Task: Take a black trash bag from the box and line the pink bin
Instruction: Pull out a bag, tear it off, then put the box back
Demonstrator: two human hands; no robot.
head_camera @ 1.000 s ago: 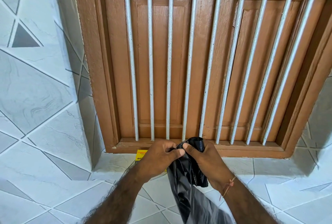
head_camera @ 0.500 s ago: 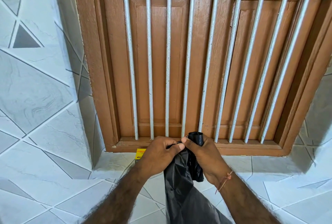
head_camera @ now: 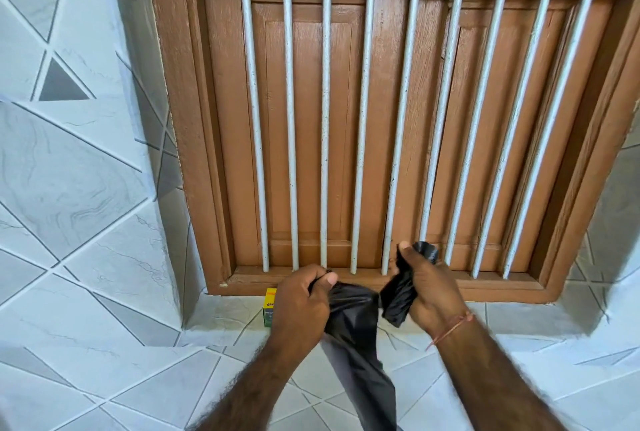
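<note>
Both hands have pulled apart since a sec ago, when they were pressed close together on the bag. Now black plastic is stretched between them.

Biggest thing is the brown wooden window (head_camera: 346,126), shut, w/ white bars (head_camera: 362,129) standing up and down in front of it. Grey and white tiles (head_camera: 69,171) cover the wall on the left & the ledge below.

Next is the black trash bag (head_camera: 353,326). It sits up in the air in front of the window sill, between the two hands. A long part hangs down between the arms and goes out of view at the bottom.

Left hand (head_camera: 301,306) is closed on the bag, thumb pressed on top of the plastic, other fingers curled around it. Right hand (head_camera: 426,288) holds a rolled-up black bundle (head_camera: 398,295), fingers wrapped around it, thumb up on its top end. That bundle is maybe the rest of the roll, hard to tell. A thin red thread (head_camera: 450,326) goes round the right wrist.

Smallest is a little yellow and green box (head_camera: 269,306) on the ledge, just left of the left hand, partly hidden behind it. Pink bin can't be seen.
</note>
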